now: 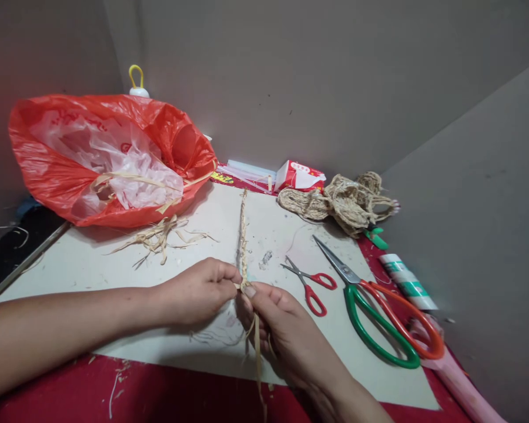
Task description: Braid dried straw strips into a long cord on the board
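Observation:
A thin braid (pixel 243 235) of pale raffia runs straight away from me over the white sheet (pixel 211 217). At its near end my left hand (pixel 203 291) pinches a strand between thumb and fingers. My right hand (pixel 275 320) grips the braid's end beside it, thumb on top. Loose raffia strands (pixel 258 352) hang from under the right hand toward the table's near edge. The two hands almost touch. Just right of them lie small red-handled scissors (pixel 311 282), partly spread. Where the curled fingers meet, the strands are partly hidden.
Large scissors (pixel 357 288) with green and orange handles lie at right. A red plastic bag (pixel 48 158) stands back left, with raffia scraps (pixel 161 235) before it. Twine bundles (pixel 348 202), a red-and-white box (pixel 300 176) and a phone (pixel 22 249) line the edges. Grey walls enclose the table.

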Demonstrator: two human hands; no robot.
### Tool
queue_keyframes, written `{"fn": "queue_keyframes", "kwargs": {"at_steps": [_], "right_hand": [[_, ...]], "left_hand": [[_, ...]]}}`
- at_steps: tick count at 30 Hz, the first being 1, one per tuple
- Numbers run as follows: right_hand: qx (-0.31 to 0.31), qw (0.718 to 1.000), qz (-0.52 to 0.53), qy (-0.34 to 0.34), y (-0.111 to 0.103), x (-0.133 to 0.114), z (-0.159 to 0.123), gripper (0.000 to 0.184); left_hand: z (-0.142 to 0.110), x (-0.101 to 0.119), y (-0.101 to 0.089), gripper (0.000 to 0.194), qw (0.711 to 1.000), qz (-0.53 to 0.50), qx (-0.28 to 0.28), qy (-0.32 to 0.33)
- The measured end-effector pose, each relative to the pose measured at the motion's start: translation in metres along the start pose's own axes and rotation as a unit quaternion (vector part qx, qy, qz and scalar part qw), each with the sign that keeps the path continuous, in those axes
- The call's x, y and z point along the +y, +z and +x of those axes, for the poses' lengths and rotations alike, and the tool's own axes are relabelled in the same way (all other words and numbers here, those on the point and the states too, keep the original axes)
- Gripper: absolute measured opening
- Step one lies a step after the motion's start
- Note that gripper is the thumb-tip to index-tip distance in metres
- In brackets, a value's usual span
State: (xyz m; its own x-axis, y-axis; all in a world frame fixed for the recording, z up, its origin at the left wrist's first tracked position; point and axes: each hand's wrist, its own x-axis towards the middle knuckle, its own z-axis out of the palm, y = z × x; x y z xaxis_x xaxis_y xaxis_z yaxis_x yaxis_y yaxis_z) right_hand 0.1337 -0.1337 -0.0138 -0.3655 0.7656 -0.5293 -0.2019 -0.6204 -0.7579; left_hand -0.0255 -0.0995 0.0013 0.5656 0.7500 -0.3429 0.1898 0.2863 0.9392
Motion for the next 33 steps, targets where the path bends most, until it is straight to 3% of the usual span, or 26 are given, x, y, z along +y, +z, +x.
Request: {"fn": "queue_keyframes", "kwargs": {"at_steps": [5, 13, 17, 21, 26, 33], "right_hand": [[-0.019, 0.997, -0.072, -0.032, -0.006, 0.000, 0.000, 0.032], [-0.028, 0.976, -0.199, -0.081, -0.008, -0.011, -0.004, 0.032], [-0.014, 0.952, -0.279, -0.121, -0.008, -0.016, -0.006, 0.030], [-0.026, 0.937, -0.317, -0.141, -0.008, -0.022, -0.009, 0.029], [-0.002, 0.927, -0.350, -0.134, -0.010, -0.028, -0.013, 0.029], [-0.005, 0.922, -0.374, -0.099, -0.019, -0.027, -0.013, 0.034]], "left_hand": [[0.002, -0.002, -0.003, 0.017, 0.998, 0.044, 0.029, 0.018], [0.002, 0.003, -0.010, 0.023, 0.994, -0.062, -0.062, -0.063], [-0.001, 0.008, -0.009, 0.024, 0.992, -0.069, -0.086, -0.064], [0.000, 0.011, -0.008, 0.027, 0.995, -0.066, -0.067, -0.025], [0.004, -0.003, -0.011, 0.026, 0.996, -0.076, -0.048, 0.021], [0.002, -0.005, -0.007, 0.026, 0.998, -0.057, -0.010, 0.008]]}}
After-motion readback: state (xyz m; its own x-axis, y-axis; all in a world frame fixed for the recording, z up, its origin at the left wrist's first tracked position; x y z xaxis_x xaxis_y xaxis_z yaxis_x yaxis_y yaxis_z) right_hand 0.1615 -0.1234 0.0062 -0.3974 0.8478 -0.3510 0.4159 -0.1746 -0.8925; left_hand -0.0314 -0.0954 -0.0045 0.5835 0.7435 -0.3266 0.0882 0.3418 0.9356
